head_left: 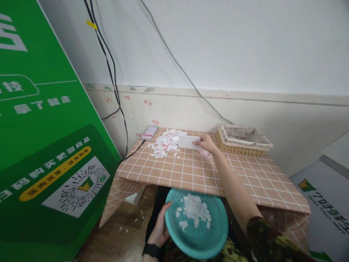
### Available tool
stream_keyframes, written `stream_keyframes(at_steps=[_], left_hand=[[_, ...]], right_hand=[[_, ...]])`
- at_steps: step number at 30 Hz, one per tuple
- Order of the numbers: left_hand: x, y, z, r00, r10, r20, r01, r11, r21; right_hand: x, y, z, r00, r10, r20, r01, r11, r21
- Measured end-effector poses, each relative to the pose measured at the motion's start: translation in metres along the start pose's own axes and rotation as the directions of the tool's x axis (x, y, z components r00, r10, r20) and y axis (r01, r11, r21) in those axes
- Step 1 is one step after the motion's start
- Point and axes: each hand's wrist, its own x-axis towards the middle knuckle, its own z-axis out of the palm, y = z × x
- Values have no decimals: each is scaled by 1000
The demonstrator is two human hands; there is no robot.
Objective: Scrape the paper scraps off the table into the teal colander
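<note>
My left hand [161,226] grips the left rim of a round teal plastic colander [222,233], held just below the table's front edge. Scraps of white paper [195,208] lie inside it. My right hand [207,143] is closed on the right end of a flat white rectangular piece [188,142] over the tabletop; its exact kind I cannot make out. Left of that piece spreads a pile of torn white and pinkish paper scraps [167,142]. A small pink crumpled bit [204,153] lies just under my right hand.
The table wears a brown checked cloth [188,171]. A lined wicker basket [244,149] stands at its back right. A blurred flat object [149,132] with a black cable sits back left. A green sign [40,145] rises at left; paper bits [124,229] dot the floor.
</note>
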Motion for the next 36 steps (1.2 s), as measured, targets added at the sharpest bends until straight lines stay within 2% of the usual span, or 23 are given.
stream_keyframes(at_steps=[2,6,10,13,16,20,23,25,27,32,36], left_hand=[[0,0,0,1000,-21,17,21,1000,-3],[2,-2,-3,999,-39,17,39,999,-7],[2,-3,-4,999,-8,-33,8,1000,6],[-1,-3,-1,1000,-9,-5,9,1000,28],[-3,-3,2,1000,-19,11,18,999,38],[-4,-4,4,999,15,-37,-13,999,40],[-4,-4,4,998,9,-59,-6,999,50],[-4,-5,5,997,-8,-78,11,999,50],[-4,-5,5,996,-12,-94,17,999,49],[-2,-6,2,998,16,-62,-12,998,68],[1,-9,-4,999,-20,-48,22,999,41]], right_hand=[[-1,1,4,1000,-3,2,3,999,51],[1,2,15,999,-34,-2,34,999,34],[3,9,6,999,-39,-24,40,999,6],[1,12,1,996,-59,-63,60,998,18],[0,9,9,995,-81,-64,84,995,52],[3,2,25,990,-144,-13,144,989,45],[5,3,25,986,-133,-99,135,991,10],[5,7,21,978,-98,-187,105,994,28],[5,9,18,973,-71,-218,86,995,60],[5,10,25,986,-35,-161,45,997,59],[6,10,34,992,-95,-88,106,986,128]])
